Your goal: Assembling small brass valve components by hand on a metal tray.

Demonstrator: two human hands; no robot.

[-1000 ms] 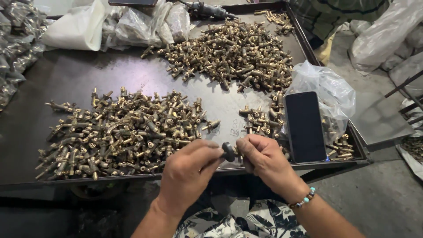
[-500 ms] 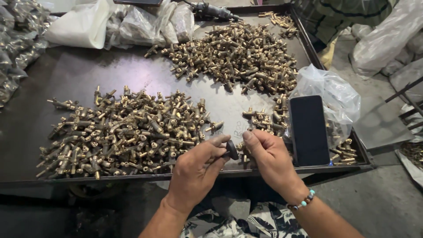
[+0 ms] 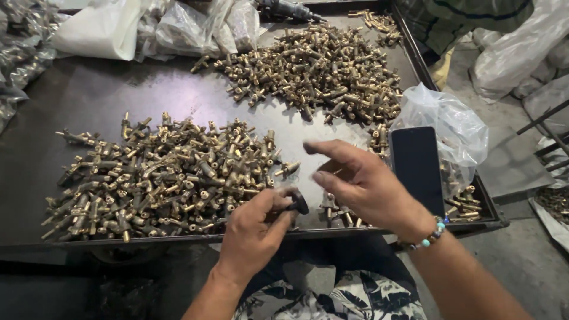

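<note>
My left hand (image 3: 255, 228) pinches a small brass fitting with a black round cap (image 3: 298, 203) at the near edge of the dark metal tray (image 3: 89, 101). My right hand (image 3: 361, 184), fingers spread and holding nothing, hovers just right of and above it, over a few loose brass fittings (image 3: 341, 214). A large pile of brass fittings (image 3: 160, 175) lies left of my hands. A second pile (image 3: 314, 68) sits farther back in the tray.
A black phone (image 3: 416, 169) rests on a clear plastic bag (image 3: 450, 124) holding more fittings at the tray's right end. White and clear bags (image 3: 154, 26) line the back edge. Another person's green-sleeved torso (image 3: 462, 21) stands at upper right. More bags (image 3: 515, 53) lie on the floor.
My right hand has let go of the fitting, lifted and opened its fingers toward the back. My left hand keeps the capped fitting and has dropped slightly toward the tray's near edge.
</note>
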